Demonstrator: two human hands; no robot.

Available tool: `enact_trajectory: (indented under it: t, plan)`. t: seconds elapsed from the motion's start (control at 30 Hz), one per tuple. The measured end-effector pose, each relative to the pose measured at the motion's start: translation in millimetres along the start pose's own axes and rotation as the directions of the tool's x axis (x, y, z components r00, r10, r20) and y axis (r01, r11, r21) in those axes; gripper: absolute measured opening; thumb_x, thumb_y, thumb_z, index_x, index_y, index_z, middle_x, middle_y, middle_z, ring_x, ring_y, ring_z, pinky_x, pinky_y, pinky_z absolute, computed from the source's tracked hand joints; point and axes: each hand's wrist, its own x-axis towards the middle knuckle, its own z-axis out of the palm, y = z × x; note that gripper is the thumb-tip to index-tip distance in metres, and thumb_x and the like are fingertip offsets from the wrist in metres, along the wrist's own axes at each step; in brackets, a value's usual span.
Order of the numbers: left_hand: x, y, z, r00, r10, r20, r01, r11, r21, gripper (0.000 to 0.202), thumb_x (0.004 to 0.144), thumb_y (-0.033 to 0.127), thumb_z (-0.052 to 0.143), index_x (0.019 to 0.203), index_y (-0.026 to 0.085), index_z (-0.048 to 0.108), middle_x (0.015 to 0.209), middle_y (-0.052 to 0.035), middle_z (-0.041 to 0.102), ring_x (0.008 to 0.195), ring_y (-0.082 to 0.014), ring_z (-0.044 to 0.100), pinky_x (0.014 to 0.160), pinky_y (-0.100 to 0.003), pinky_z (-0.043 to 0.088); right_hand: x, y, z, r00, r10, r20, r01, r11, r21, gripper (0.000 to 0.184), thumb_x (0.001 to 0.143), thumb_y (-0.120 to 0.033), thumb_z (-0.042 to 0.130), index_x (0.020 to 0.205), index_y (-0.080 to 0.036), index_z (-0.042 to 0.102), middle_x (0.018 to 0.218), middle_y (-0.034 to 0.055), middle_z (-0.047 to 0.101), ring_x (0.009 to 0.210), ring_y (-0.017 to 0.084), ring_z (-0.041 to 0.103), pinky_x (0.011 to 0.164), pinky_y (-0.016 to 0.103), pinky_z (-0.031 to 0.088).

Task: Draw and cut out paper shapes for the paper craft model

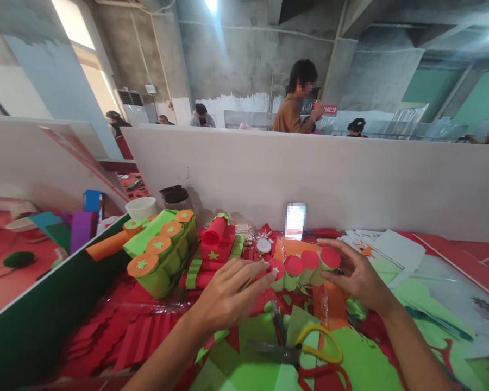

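A row of green paper rolls with red round tops (293,266) is held between my two hands above the cluttered table. My left hand (230,293) has its fingertips pressed together at the left end roll, whose red top bears a small pale star (276,269). With thumb and fingers, my right hand (358,274) grips the right end roll. Scissors with yellow and red handles (320,347) lie open below, on green paper sheets (252,347). To the left stands a green paper tank model with orange, starred wheels (158,250); a red paper tank model (215,250) sits beside it.
Red paper strips (138,336) lie at front left beside a dark green board (44,320). A lit phone (295,221) leans against the white partition (236,174). White paper scraps (399,252) and a teal-handled tool (440,323) are at right. Several people are beyond the partition.
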Motion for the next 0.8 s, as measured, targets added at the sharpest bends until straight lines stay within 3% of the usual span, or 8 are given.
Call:
enact_trajectory:
  t: [0.57,0.67,0.8]
  plan:
    - [-2.3,2.1,2.0,0.996,-0.090,0.020,0.092,0.991,-0.093,0.051,0.084,0.002,0.052,0.133,0.016,0.050,0.123,-0.0135,0.060,0.108,-0.0214,0.058,0.090,-0.037,0.050,0.5,0.8,-2.2,0.999,-0.034,-0.013,0.034,0.999,-0.038,0.052,0.079,-0.040,0.075,0.126,-0.028,0.057,0.134,0.0083,0.057,0.119,0.029,0.057,0.093,0.036,0.055]
    - [0.3,2.8,1.8,0.995,-0.087,0.047,0.089,0.995,-0.040,0.049,0.086,0.008,0.057,0.133,0.020,0.051,0.123,-0.0120,0.060,0.104,-0.0217,0.059,0.086,-0.037,0.051,-1.0,-1.4,-0.6,1.000,-0.016,-0.009,0.016,0.999,-0.036,0.053,0.078,-0.040,0.075,0.126,-0.029,0.056,0.133,0.0077,0.057,0.116,0.028,0.059,0.092,0.036,0.056]
    - [-1.3,0.0,2.0,0.999,-0.046,-0.030,0.046,0.999,0.001,0.044,0.086,0.007,0.060,0.126,0.025,0.056,0.115,-0.0076,0.065,0.097,-0.0184,0.061,0.079,-0.033,0.050,-1.2,-6.4,2.5,1.000,-0.019,-0.003,0.019,0.999,-0.025,0.051,0.079,-0.039,0.074,0.126,-0.028,0.057,0.132,0.0076,0.059,0.111,0.028,0.061,0.087,0.036,0.058]
